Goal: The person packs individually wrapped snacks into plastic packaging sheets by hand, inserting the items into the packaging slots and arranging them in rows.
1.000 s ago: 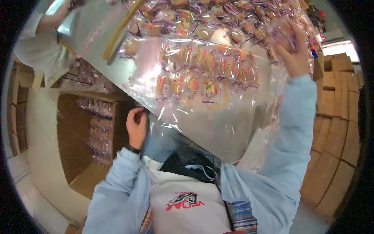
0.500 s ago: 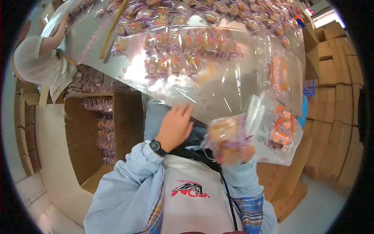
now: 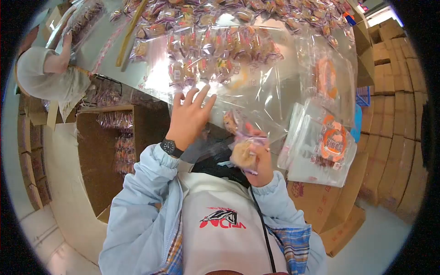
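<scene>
My right hand (image 3: 260, 158) grips a couple of round wrapped pastries (image 3: 243, 154) in clear and purple film, at the near edge of a large clear plastic bag (image 3: 270, 94). Inside that bag, two rows of similar wrapped pastries (image 3: 220, 43) lie on the table. My left hand (image 3: 190, 117) is spread at the bag's near edge, fingers apart, fingertips on or just over the film beside the nearer row. Whether it presses on the film I cannot tell.
Loose wrapped pastries (image 3: 275, 11) cover the table's far side. Flat printed bags (image 3: 332, 142) are stacked at right. An open carton (image 3: 98, 160) holding packets stands at left. A co-worker's arm (image 3: 59, 59) is at far left. Stacked cartons (image 3: 394, 133) line the right.
My right hand has brought the pastries left and up from my right side to the bag's near edge. My left hand has moved up and left, its fingers spreading.
</scene>
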Motion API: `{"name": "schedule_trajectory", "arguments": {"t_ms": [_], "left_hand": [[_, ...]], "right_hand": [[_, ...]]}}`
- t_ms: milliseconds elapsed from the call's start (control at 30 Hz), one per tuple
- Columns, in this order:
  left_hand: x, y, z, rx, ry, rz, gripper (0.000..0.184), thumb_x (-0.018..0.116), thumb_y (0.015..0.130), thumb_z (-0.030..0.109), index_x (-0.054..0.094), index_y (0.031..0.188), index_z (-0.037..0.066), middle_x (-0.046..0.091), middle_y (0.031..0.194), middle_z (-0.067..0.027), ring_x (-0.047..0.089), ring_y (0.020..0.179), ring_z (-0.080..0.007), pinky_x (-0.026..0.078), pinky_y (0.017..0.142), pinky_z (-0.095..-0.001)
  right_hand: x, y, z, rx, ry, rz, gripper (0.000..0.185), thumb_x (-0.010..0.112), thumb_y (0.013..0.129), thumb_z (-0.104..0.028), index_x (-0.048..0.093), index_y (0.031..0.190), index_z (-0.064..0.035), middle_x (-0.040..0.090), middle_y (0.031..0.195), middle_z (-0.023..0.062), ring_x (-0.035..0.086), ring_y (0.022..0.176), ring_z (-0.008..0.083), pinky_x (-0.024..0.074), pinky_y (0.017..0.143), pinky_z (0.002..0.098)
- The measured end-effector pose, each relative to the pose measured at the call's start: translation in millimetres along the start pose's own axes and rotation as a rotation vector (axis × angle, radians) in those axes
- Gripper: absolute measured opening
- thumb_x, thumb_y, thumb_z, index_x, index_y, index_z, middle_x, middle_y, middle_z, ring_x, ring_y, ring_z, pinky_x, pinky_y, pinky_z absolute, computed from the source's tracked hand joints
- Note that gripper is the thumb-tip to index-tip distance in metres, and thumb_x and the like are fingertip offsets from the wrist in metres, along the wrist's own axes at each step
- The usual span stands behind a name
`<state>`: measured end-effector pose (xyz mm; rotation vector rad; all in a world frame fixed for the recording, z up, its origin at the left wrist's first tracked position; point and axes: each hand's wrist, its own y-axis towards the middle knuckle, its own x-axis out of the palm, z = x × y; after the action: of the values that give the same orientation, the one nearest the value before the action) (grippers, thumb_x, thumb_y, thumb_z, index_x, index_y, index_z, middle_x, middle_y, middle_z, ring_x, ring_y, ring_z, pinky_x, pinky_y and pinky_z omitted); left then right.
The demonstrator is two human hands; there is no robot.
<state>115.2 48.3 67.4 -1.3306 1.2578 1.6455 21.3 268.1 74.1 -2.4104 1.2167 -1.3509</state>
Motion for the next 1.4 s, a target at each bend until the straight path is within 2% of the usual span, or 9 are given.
{"name": "schedule_trajectory", "arguments": {"t_ms": [200, 300, 400, 500, 700, 900, 1133, 1267, 1400], "left_hand": [[29, -13, 4, 0.005, -0.091, 0.061, 0.044, 0.071, 0.083, 0.015, 0.070, 0.127, 0.019, 0.065, 0.132, -0.0009, 0.060, 0.115, -0.0256, 0.043, 0.097, -0.0463], [37, -2, -4, 0.005, -0.094, 0.105, 0.038, 0.070, 0.081, 0.013, 0.072, 0.120, 0.018, 0.069, 0.117, 0.0005, 0.061, 0.103, -0.0236, 0.045, 0.089, -0.0417], [27, 5, -4, 0.014, -0.065, -0.081, 0.034, 0.070, 0.081, 0.013, 0.073, 0.114, 0.017, 0.071, 0.108, 0.0017, 0.061, 0.100, -0.0224, 0.045, 0.089, -0.0404], [24, 3, -2, 0.014, -0.072, -0.026, 0.030, 0.072, 0.079, 0.013, 0.074, 0.109, 0.016, 0.071, 0.101, 0.0011, 0.063, 0.096, -0.0223, 0.049, 0.081, -0.0381], [-7, 6, 2, -0.073, -0.252, 0.128, 0.026, 0.076, 0.082, 0.010, 0.073, 0.107, 0.014, 0.067, 0.097, -0.0029, 0.067, 0.087, -0.0236, 0.054, 0.065, -0.0375], [-33, 10, 39, -0.427, -0.776, 0.401, 0.016, 0.076, 0.088, 0.001, 0.076, 0.103, 0.006, 0.060, 0.072, -0.0077, 0.055, 0.059, -0.0157, 0.043, 0.054, -0.0292], [-43, 4, 60, -0.497, -0.840, 0.663, 0.008, 0.078, 0.090, 0.000, 0.076, 0.098, 0.003, 0.060, 0.069, -0.0028, 0.051, 0.056, -0.0082, 0.041, 0.052, -0.0243], [-4, -22, 93, -0.653, -1.310, 0.843, 0.025, 0.073, 0.092, -0.004, 0.067, 0.117, 0.001, 0.066, 0.096, -0.0027, 0.059, 0.083, -0.0073, 0.048, 0.073, -0.0233], [15, -30, 115, -0.882, -1.773, 0.426, 0.023, 0.060, 0.104, 0.008, 0.061, 0.126, -0.001, 0.065, 0.114, -0.0061, 0.060, 0.099, -0.0117, 0.049, 0.087, -0.0267]], "right_hand": [[-9, 16, -4, -0.103, -0.029, 0.025, 0.058, 0.063, 0.090, -0.008, 0.049, 0.146, -0.0075, 0.061, 0.134, 0.0194, 0.068, 0.112, 0.0283, 0.0603, 0.093, 0.0416], [-26, 26, 15, -0.312, -0.742, -0.080, 0.063, 0.074, 0.087, -0.010, 0.055, 0.147, -0.0069, 0.048, 0.150, 0.0221, 0.060, 0.128, 0.0291, 0.0521, 0.105, 0.0385], [-10, 24, 25, -0.356, -0.971, -0.111, 0.066, 0.082, 0.083, -0.013, 0.061, 0.145, -0.0084, 0.040, 0.154, 0.0204, 0.051, 0.138, 0.0286, 0.0409, 0.114, 0.0384], [5, 23, 35, -0.340, -0.975, -0.029, 0.070, 0.084, 0.081, -0.010, 0.059, 0.146, -0.0048, 0.046, 0.139, 0.0145, 0.053, 0.131, 0.0225, 0.0430, 0.111, 0.0341], [0, 7, 26, -0.105, -0.650, -0.092, 0.070, 0.075, 0.082, -0.006, 0.055, 0.149, -0.0019, 0.052, 0.142, 0.0112, 0.058, 0.126, 0.0215, 0.0450, 0.111, 0.0341], [37, -11, 25, 0.165, -0.005, -0.010, 0.066, 0.062, 0.095, -0.026, 0.043, 0.156, -0.0068, 0.063, 0.132, 0.0107, 0.065, 0.117, 0.0263, 0.0551, 0.100, 0.0414], [50, 27, 12, -0.144, 0.257, 0.078, 0.044, 0.052, 0.098, -0.037, 0.062, 0.128, -0.0070, 0.071, 0.115, 0.0115, 0.069, 0.106, 0.0274, 0.0577, 0.090, 0.0442], [51, 55, 15, -0.351, 0.220, 0.155, 0.043, 0.051, 0.097, -0.036, 0.065, 0.124, -0.0053, 0.072, 0.108, 0.0122, 0.070, 0.105, 0.0274, 0.0582, 0.087, 0.0465], [13, 64, 19, -0.575, -0.189, -0.045, 0.056, 0.057, 0.087, -0.030, 0.058, 0.134, 0.0007, 0.071, 0.109, 0.0182, 0.070, 0.104, 0.0310, 0.0588, 0.091, 0.0443]]}}
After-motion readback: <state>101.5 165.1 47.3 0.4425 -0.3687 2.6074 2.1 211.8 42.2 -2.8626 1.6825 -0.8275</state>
